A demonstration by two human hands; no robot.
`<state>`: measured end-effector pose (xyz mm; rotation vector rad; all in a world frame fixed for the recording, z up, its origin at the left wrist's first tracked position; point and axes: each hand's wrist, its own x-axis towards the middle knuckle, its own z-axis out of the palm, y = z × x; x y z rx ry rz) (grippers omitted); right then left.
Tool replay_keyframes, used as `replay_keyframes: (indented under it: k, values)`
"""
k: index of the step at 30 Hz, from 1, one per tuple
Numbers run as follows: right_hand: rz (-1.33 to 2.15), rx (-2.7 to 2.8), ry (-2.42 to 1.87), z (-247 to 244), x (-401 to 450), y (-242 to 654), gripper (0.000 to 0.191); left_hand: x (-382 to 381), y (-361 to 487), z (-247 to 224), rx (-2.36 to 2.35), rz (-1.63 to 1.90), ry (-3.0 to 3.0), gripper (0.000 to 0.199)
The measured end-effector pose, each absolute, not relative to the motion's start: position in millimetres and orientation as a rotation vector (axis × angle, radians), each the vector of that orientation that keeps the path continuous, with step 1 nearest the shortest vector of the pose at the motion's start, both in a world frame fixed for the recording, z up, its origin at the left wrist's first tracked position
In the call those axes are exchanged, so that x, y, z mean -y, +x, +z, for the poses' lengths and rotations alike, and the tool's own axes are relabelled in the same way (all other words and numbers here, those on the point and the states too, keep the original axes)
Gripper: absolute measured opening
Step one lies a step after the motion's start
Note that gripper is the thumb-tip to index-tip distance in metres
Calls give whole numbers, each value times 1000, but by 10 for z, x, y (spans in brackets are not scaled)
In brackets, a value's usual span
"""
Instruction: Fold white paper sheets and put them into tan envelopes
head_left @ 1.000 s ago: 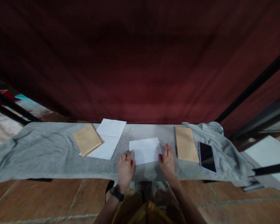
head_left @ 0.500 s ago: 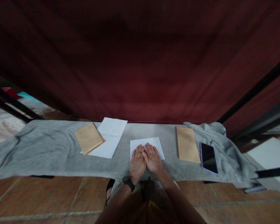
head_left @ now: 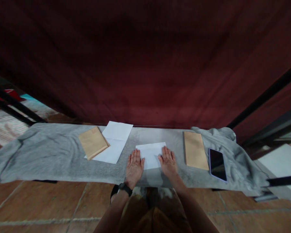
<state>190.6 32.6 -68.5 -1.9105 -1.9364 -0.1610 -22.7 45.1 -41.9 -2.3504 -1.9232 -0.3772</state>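
Note:
A white sheet of paper [head_left: 150, 156], looking folded, lies flat on the grey cloth in front of me. My left hand [head_left: 134, 165] rests flat at its left edge, fingers stretched forward and thumb at the paper. At the right edge lies my right hand [head_left: 168, 161], also flat, with its fingers stretched out and slightly apart. Neither hand grips anything. The middle of the paper shows between the two hands; its side edges are partly covered by them.
Left of me, brown envelopes [head_left: 93, 142] overlap a creased white sheet [head_left: 116, 136]. To the right sit a stack of brown envelopes [head_left: 195, 150] and a phone [head_left: 217, 164]. Grey cloth [head_left: 58, 155] covers the narrow bench, bunched at the right. A dark red curtain [head_left: 145, 81] hangs behind.
My hands were side by side on the middle of the paper. They have slid apart, the left one to the left edge and the right one to the right edge.

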Motion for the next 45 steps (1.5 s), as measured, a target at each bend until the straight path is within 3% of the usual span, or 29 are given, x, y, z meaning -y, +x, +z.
replay_keyframes:
  k: [7, 18, 32, 45]
  values:
    - [-115, 1847, -2035, -595, -342, 1894, 59, -517, -124, -424, 1948, -422, -2307, 53]
    - [257, 2123, -1767, -460, -833, 1465, 56, -820, 300, -449, 1678, -309, -2603, 57]
    - [-113, 1988, -1806, -685, -832, 1701, 52, -869, 153, -459, 1888, -385, -2470, 57]
    - [-197, 1891, -1969, -648, -627, 2022, 58, -838, 57, -462, 2001, -429, -2318, 59]
